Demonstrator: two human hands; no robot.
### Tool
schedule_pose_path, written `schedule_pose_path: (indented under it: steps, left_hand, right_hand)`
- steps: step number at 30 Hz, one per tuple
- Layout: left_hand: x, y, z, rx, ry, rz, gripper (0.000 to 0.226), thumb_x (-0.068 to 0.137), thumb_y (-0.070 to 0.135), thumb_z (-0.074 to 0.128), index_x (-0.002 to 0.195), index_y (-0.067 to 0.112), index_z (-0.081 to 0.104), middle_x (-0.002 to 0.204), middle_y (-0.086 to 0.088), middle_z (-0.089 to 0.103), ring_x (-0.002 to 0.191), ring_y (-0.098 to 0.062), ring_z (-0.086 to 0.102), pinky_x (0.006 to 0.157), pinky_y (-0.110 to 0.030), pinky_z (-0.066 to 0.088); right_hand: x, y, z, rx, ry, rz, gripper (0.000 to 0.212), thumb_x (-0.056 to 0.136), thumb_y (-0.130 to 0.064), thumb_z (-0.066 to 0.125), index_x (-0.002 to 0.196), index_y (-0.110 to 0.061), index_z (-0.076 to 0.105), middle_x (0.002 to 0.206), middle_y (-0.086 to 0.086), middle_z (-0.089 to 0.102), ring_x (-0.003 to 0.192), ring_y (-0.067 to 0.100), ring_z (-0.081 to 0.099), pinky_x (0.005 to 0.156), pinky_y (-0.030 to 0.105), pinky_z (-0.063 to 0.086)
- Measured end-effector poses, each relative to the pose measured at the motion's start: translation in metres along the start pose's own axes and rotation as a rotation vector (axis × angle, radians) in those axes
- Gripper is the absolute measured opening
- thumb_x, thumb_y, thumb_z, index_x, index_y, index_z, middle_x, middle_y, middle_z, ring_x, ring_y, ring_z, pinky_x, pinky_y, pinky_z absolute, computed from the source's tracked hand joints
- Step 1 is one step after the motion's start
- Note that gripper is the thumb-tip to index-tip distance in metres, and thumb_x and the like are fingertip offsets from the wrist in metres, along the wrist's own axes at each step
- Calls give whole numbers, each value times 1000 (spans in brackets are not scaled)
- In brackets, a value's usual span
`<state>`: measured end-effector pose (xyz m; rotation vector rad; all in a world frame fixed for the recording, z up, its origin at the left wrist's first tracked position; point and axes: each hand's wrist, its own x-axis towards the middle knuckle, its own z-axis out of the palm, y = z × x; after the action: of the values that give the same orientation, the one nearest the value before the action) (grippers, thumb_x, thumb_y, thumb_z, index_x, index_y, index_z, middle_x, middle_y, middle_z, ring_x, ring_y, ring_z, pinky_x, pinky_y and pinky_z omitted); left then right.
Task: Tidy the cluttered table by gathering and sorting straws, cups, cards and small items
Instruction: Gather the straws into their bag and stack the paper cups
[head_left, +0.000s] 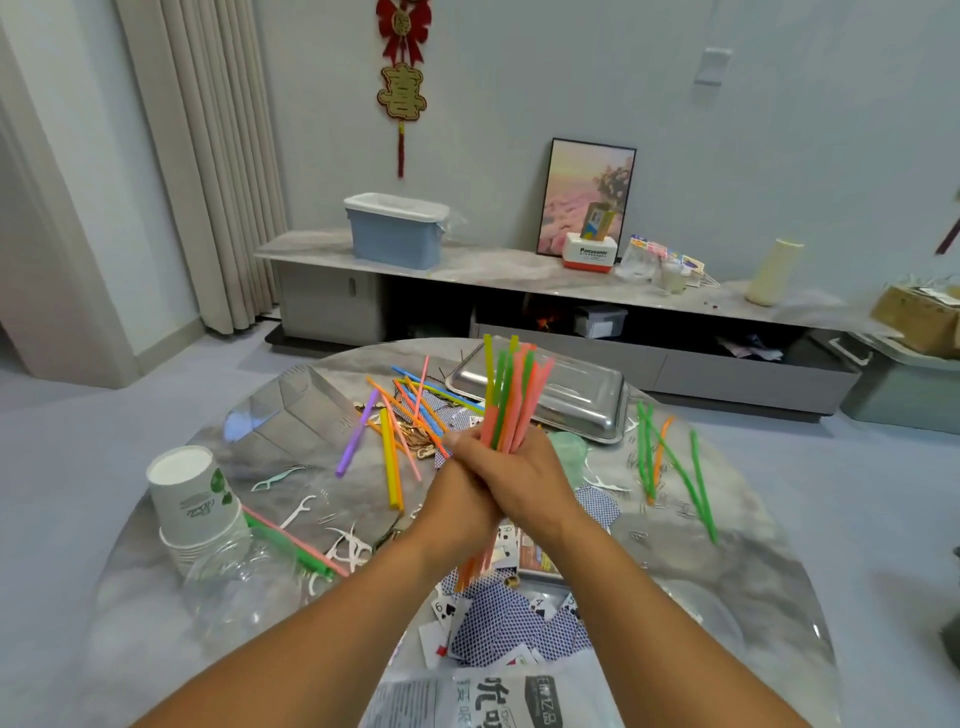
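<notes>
Leftmost, a stack of paper cups (195, 499) stood upside down on the counter (753, 566) beside loose straws (392, 457). At centre the left hand (457, 499) and right hand (524, 475) wrapped curled fingers (480, 460) around a bundle of straws (511, 397), upright, probably to even its ends. Its lower ends hid behind the wrists above scattered cards (498, 618); green straws (675, 467) lay rightward.

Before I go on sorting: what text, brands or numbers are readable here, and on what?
"Panasonic": white and red box on the sideboard.
"6": playing card on the table.
"4": playing card.
Paper cup print: too blurred.
Plastic bag at near edge: large characters, cut off, unreadable.
</notes>
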<state>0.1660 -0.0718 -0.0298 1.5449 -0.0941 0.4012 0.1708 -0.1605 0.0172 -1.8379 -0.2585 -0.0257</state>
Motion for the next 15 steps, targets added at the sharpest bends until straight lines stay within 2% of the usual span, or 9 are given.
schedule_pose_path:
  steps: [1, 3, 5, 8, 11, 13, 15]
  left_hand:
    - [-7, -1, 0, 76, -129, 8, 34, 98, 7, 50, 80, 11, 78, 63, 6, 69, 69, -8, 68, 59, -16, 53]
    - [-9, -5, -7, 162, -305, -82, 16, 91, -9, 61, 87, 6, 65, 68, 7, 67, 71, -8, 62, 62, -21, 50]
    - [-15, -10, -16, 195, -351, -154, 13, 88, 1, 72, 92, 1, 59, 73, -1, 58, 71, -14, 52, 67, -31, 45]
    - [-22, 1, -10, 110, -324, -192, 9, 96, 16, 67, 103, 13, 62, 76, 0, 56, 72, -16, 53, 65, -36, 51]
    - [-28, 21, -1, 194, -356, -153, 17, 95, 21, 68, 104, 9, 61, 81, -12, 58, 72, -20, 53, 65, -39, 47]
    - [-34, 29, -1, 170, -451, -208, 39, 85, 25, 80, 115, 12, 58, 90, -7, 64, 83, -17, 60, 75, -39, 51]
    - [-46, 32, -7, 252, -574, -256, 89, 69, 42, 92, 141, 21, 43, 123, 9, 63, 116, -9, 58, 101, -34, 48]
  right_hand:
    - [-1, -3, -1, 24, 36, 6, 22, 84, -38, 79, 78, -17, 77, 65, -4, 70, 65, 11, 67, 68, 34, 56]
    - [-1, -12, -6, 132, 83, -1, 21, 87, -38, 74, 72, -25, 78, 68, -7, 74, 68, 8, 70, 73, 32, 55]
    - [-1, -21, -10, 275, 109, -15, 24, 89, -35, 72, 67, -24, 75, 74, 3, 77, 78, 15, 75, 82, 38, 58]
    - [-4, -32, -17, 387, 127, -50, 20, 85, -31, 77, 73, -15, 72, 68, 7, 73, 76, 21, 76, 73, 34, 61]
    - [-16, -34, -21, 410, 83, 20, 19, 75, -35, 84, 65, -24, 72, 63, 7, 68, 71, 25, 73, 68, 39, 61]
    - [-25, -32, -28, 393, 120, 46, 22, 71, -39, 85, 63, -25, 70, 60, 5, 65, 68, 25, 70, 66, 40, 58]
    - [-30, -28, -38, 414, 175, 24, 24, 73, -38, 83, 60, -25, 68, 56, 3, 60, 62, 21, 66, 70, 43, 58]
